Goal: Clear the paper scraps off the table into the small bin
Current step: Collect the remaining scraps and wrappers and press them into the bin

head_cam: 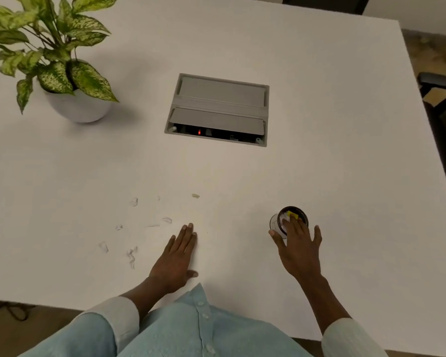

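1. Pale blue button-up shirt point(191, 328), one, fills the near edge.
2. One wide white rectangular table point(319, 161) carries everything.
3. One leafy green potted plant in a round white pot point(77, 104) stands far left.
4. One grey recessed cable box point(216, 109) sits mid-table.
5. Two hands: left hand point(175, 256) lies flat, fingers spread loose, grasping nothing; right hand point(299, 240) reaches over the bin, fingers slack at its mouth.
6. One small clear round bin point(277, 224) holds white and yellow scraps.
7. About eight white paper scraps point(131, 255) lie scattered left of the left hand.
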The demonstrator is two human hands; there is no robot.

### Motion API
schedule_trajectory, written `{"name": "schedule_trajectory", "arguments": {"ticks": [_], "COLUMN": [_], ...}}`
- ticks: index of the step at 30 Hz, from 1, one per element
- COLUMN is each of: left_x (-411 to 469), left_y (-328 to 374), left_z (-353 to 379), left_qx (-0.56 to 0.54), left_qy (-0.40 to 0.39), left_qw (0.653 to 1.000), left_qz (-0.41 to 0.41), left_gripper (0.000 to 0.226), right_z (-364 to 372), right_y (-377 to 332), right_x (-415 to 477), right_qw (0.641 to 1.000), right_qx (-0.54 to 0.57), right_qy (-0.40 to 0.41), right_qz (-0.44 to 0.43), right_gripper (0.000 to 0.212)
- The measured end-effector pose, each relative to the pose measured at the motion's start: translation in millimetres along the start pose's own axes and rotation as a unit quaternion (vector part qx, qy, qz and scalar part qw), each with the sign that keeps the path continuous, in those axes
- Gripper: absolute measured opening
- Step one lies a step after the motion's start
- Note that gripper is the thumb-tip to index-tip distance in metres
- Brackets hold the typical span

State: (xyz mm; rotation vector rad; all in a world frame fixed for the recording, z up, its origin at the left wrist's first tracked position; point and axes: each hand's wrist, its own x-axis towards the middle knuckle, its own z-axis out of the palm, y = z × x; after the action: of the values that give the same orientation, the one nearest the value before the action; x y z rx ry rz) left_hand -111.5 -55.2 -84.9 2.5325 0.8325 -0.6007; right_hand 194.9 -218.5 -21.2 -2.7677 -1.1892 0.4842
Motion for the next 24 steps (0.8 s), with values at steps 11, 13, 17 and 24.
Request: {"name": "schedule_trajectory", "arguments": {"ticks": [11, 13, 17, 24], "left_x": [-1.4, -2.4, -6.3, -2.2], "left_y": [-6.7, -11.9, -16.7, -10.6], "left_z": [-2.7, -1.0, 7.2, 19.3], "left_qx": [-0.091, -0.104, -0.104, -0.100], "left_qy": [0.007, 0.022, 0.044, 0.063], "left_qw": [0.996, 0.994, 0.994, 0.993], "left_qz": [-0.008, 0.001, 0.003, -0.024], "left_gripper": [0.105, 0.105, 0.109, 0.117], "right_z": [1.9, 12.0, 37.2, 62.1], "right_y": [-89.6, -123.9, -173.6, -217.5], "right_x": [23.6, 37.7, 68.6, 107.6], "right_qw": [0.968, 0.973, 0.965, 0.951], "right_qx": [0.126, 0.111, 0.022, -0.070], "right_qy": [0.120, 0.032, -0.106, -0.120], "right_qz": [-0.183, -0.201, -0.238, -0.277], "right_gripper": [0.019, 0.023, 0.036, 0.043]}}
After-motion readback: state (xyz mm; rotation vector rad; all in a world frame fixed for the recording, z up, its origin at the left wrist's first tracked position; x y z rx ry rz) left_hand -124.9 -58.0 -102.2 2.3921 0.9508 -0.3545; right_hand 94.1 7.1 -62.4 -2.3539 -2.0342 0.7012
